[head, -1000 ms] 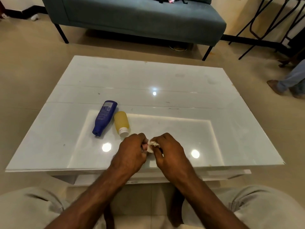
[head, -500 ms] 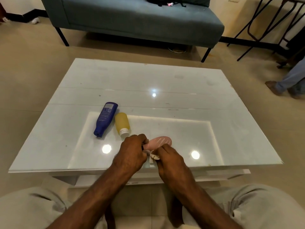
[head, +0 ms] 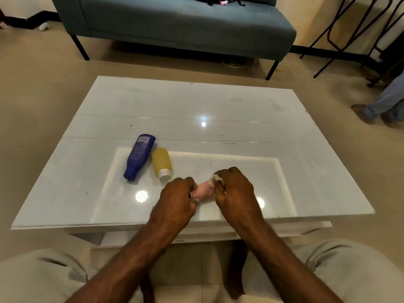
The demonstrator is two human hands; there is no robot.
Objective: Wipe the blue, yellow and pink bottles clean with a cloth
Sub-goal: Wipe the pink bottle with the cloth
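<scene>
A pink bottle [head: 203,189] is held over the near part of the white glass table [head: 240,110]. My left hand [head: 177,197] grips its cap end. My right hand [head: 235,189] is wrapped round the other end with a small white cloth [head: 215,179] bunched under the fingers; most of the bottle is hidden by both hands. A blue bottle [head: 139,156] lies on its side to the left, cap toward me. Right beside it lies a yellow bottle [head: 161,164] with a white cap.
A teal sofa [head: 185,25] stands beyond the table. Black metal chair legs [head: 341,29] are at the far right, and another person's legs and feet [head: 380,106] are on the floor there. My knees [head: 39,278] are below the table's near edge.
My right hand with the cloth slid along the pink bottle from the cap end out to its far end, covering the part that showed half a second ago. The blue and yellow bottles stayed put.
</scene>
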